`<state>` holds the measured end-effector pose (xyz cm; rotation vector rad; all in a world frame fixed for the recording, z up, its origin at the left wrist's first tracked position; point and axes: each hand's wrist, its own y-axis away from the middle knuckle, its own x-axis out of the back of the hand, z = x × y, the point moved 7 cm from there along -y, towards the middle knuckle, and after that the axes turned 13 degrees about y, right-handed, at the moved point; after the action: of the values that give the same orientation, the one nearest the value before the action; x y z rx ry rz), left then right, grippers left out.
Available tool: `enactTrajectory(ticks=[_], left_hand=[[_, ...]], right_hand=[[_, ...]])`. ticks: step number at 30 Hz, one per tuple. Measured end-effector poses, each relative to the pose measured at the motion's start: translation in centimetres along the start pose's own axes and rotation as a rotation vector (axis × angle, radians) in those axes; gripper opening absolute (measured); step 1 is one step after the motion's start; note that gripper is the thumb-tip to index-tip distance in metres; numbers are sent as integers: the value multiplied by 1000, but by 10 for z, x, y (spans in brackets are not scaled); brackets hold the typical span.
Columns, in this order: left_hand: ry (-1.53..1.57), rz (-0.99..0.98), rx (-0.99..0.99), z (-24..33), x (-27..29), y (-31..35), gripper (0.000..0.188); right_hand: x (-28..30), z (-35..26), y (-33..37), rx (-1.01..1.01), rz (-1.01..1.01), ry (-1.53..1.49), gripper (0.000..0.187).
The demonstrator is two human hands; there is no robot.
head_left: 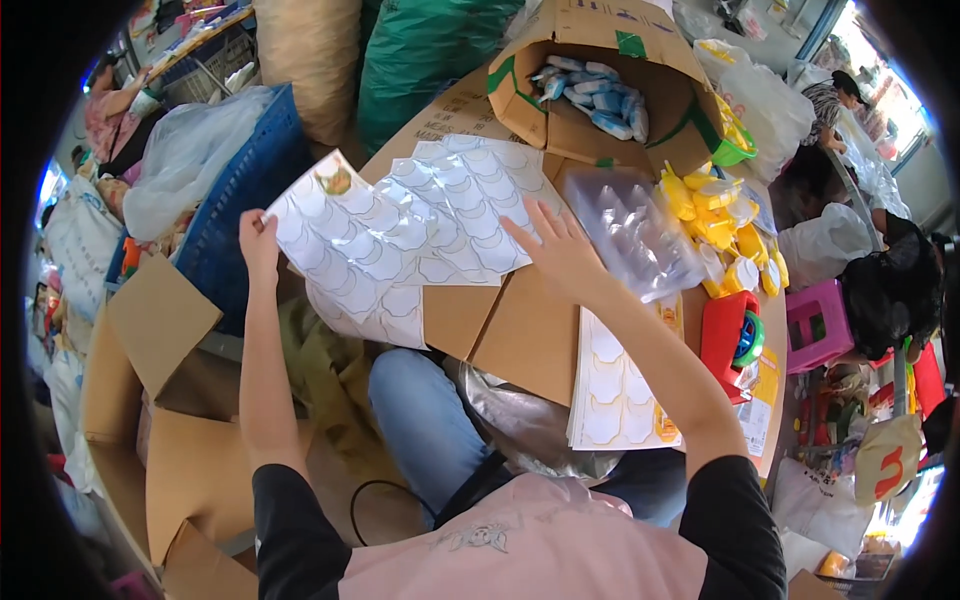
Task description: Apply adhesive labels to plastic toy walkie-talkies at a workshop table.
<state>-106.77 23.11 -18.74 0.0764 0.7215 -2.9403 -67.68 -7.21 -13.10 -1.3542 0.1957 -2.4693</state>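
Note:
My left hand (258, 240) grips the left edge of a white card sheet (350, 260) with rows of clear plastic blisters, held up over my lap. My right hand (552, 248) lies with fingers spread on another blister sheet (470, 205) that rests on the brown cardboard work surface (520, 335). A stack of printed white-and-yellow backing cards (615, 390) sits just below my right forearm. A pile of clear plastic blister trays (632, 232) lies to the right of that hand.
An open cardboard box (600, 85) holds blue-and-white packets at the back. Yellow toys in small bags (720, 215) and a red toy (735, 335) crowd the right edge. A blue crate (245, 190) and empty cardboard boxes (160, 400) stand on the left. Other people sit at the far right and far left.

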Motion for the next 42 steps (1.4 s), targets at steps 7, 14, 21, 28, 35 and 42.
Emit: enactTrajectory(ticks=[7,14,21,28,35,42], left_hand=[[-70,389,-276,166,117,7,31],[-287,56,42,60,94,35,30],[605,16,789,-28,18,139,58],[261,-383,810,18,8,188,49],[225,-226,554,78,55,159,28],[513,-88,531,99,89,152,29]], right_hand=[[-37,2,-26,24,-617,-422,60],[-102,44,-26,-501,-314,-641,87],[-102,39,-38,-551,-492,-624,117],[-117,72,-46,-709,-612,-568,125],[-58,99,-58,-712,160,-802,43],[-46,81,-100,-421,117,-768,45]])
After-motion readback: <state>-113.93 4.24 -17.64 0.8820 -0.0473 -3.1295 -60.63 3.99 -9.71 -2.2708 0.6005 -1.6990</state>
